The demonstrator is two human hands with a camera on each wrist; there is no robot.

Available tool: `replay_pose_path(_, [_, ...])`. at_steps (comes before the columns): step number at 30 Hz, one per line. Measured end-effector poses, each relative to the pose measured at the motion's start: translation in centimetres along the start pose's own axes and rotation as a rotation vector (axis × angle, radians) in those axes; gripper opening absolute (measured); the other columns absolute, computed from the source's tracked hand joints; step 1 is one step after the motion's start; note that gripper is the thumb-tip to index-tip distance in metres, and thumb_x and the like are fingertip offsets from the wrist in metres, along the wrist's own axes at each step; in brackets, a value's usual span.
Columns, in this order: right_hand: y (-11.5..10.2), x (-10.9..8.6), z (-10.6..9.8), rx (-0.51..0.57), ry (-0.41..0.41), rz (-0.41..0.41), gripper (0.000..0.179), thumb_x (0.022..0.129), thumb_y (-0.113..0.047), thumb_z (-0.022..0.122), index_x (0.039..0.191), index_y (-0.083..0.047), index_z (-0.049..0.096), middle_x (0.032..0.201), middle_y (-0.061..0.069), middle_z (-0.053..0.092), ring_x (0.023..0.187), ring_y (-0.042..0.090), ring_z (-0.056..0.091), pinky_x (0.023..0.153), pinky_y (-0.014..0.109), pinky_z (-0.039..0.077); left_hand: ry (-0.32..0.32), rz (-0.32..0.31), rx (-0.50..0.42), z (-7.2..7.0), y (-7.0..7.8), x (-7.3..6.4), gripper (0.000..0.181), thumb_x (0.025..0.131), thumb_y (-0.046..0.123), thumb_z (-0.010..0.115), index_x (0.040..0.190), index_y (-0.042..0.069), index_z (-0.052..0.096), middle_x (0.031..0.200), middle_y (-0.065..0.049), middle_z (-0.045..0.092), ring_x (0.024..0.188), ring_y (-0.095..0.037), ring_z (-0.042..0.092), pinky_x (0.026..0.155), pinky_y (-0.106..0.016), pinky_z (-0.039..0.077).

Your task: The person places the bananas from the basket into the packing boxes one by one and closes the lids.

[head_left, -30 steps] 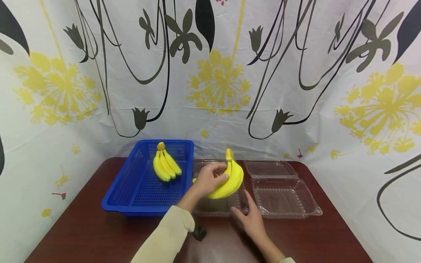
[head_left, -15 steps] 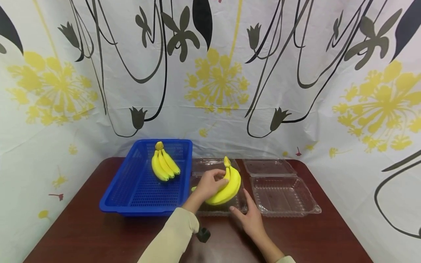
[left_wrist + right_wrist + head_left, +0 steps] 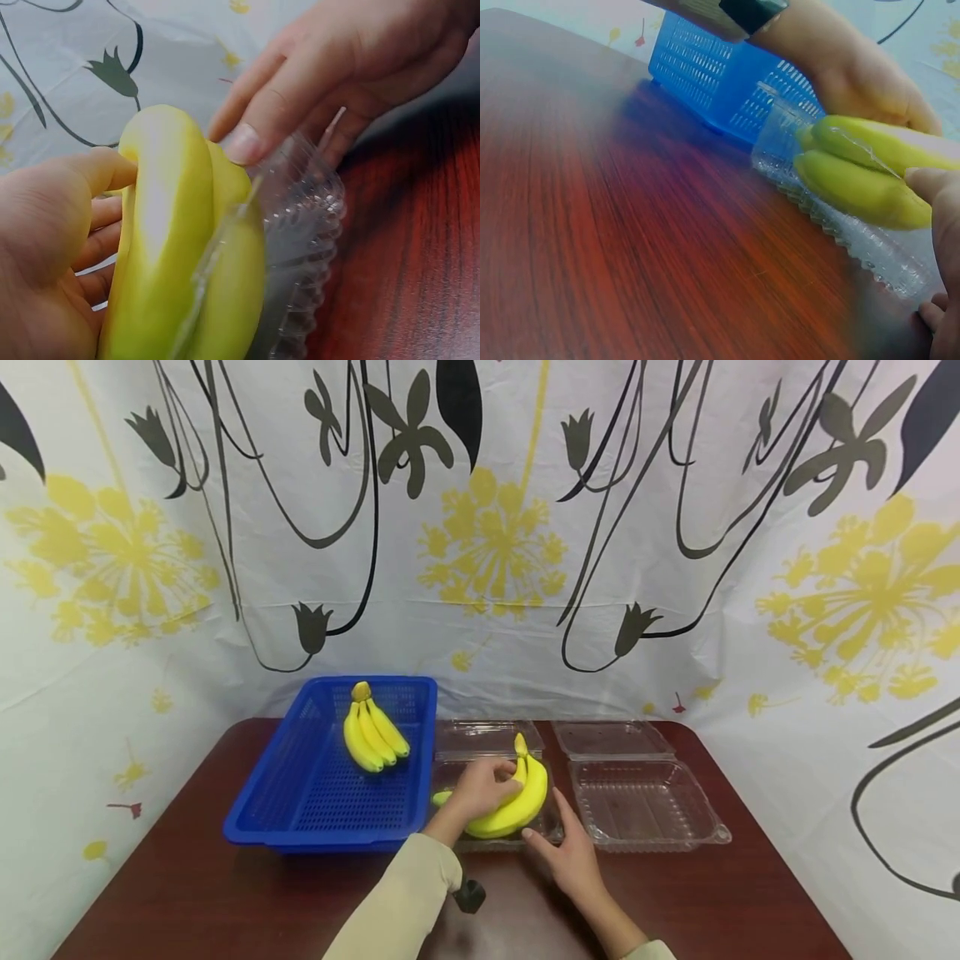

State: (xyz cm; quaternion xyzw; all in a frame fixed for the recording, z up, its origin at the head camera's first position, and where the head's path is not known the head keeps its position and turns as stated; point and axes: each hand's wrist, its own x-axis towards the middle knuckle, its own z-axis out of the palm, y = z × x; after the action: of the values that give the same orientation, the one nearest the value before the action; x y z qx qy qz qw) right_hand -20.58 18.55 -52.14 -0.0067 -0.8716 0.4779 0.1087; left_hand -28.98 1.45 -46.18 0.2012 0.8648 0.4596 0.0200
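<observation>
In the head view my left hand (image 3: 478,792) grips a bunch of yellow bananas (image 3: 527,806), stem end up and tilted. The bunch is low over a clear plastic clamshell container (image 3: 495,846), its lower side within the rim. My right hand (image 3: 576,860) holds that container at its near right corner, thumb and fingers spread about the rim. In the left wrist view the bananas (image 3: 169,240) overlap the clear wall (image 3: 307,247), and the right thumb lies close to them. The right wrist view shows the banana tips (image 3: 862,195) at the container's scalloped edge (image 3: 840,232).
A blue perforated basket (image 3: 258,785) stands to the left, with another banana bunch (image 3: 372,731) in it. A second clear clamshell container (image 3: 645,810) lies open at right. The dark red-brown table (image 3: 180,893) meets a printed cloth (image 3: 495,668) behind.
My left hand has lowered the banana bunch down towards the middle clear container. My right hand has stayed at the container's corner. The head view has shifted slightly.
</observation>
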Motion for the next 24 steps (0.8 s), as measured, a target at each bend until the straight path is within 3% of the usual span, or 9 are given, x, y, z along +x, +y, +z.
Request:
replay_pose_path(16, [0.12, -0.12, 0.02, 0.007, 0.003, -0.039, 0.090, 0.082, -0.041, 0.077, 0.153, -0.009, 0.031, 0.149, 0.019, 0.038, 0.135, 0.039, 0.036, 0.105, 0.058, 0.033, -0.152, -0.022, 0.210, 0.26, 0.43, 0.46, 0.030, 0.087, 0.023, 0.069, 0.111, 0.006, 0.073, 0.096, -0.001, 0.071, 0.081, -0.013, 0.063, 0.071, -0.030, 0.051])
replay_pose_path(24, [0.23, -0.09, -0.05, -0.010, 0.005, -0.040, 0.089, 0.083, -0.041, 0.076, 0.152, -0.009, 0.031, 0.149, 0.019, 0.039, 0.134, 0.040, 0.037, 0.105, 0.058, 0.032, -0.194, -0.035, 0.219, 0.23, 0.73, 0.60, 0.031, 0.087, 0.024, 0.070, 0.111, 0.006, 0.073, 0.098, -0.001, 0.071, 0.087, -0.014, 0.064, 0.076, -0.031, 0.052])
